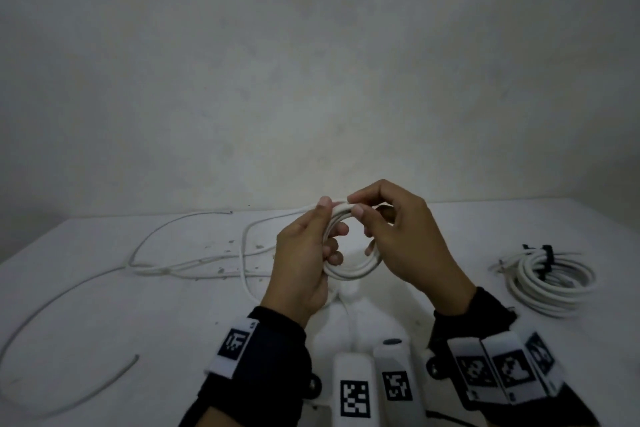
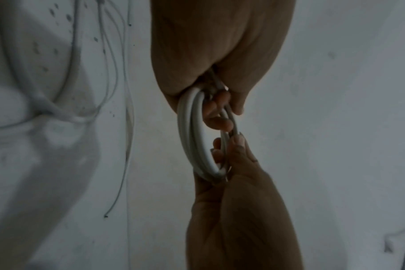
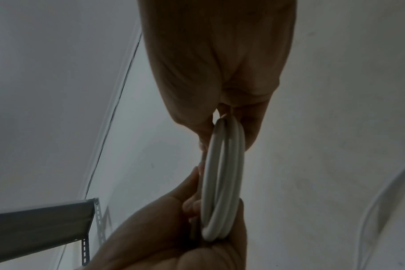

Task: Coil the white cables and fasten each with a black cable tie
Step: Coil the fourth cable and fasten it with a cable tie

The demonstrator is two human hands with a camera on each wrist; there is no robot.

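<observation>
Holding the coil (image 1: 349, 253) upright with both hands, left hand (image 1: 304, 263) and right hand (image 1: 405, 239) pinching its top, while loose cable (image 1: 194, 260) trails off left of the coil.

Head view looks down from above; both wrist views closely share the coil (image 2: 198, 138).

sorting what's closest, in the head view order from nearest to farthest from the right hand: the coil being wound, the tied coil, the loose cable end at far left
1. Coil being wound: held in the right hand.
2. Tied coil: table, right side.
3. Loose cable end: far left, near edge.
</observation>
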